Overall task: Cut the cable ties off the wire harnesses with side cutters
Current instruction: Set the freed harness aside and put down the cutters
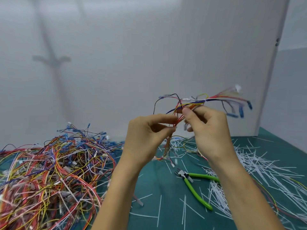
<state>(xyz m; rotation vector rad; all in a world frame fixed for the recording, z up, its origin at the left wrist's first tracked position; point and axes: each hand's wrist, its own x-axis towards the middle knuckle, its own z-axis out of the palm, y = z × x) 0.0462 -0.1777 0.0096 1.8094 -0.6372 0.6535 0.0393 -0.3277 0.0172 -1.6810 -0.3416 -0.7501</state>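
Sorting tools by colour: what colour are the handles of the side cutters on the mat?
Bright green, on the side cutters; head view.

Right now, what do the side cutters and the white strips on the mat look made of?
Side cutters: glossy green handles, probably plastic or rubber sleeves; dull grey head, likely steel. White strips: thin, stiff, straight, probably nylon cable-tie offcuts.

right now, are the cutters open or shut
Open: the cutters lie on the mat with their green handles spread wide apart.
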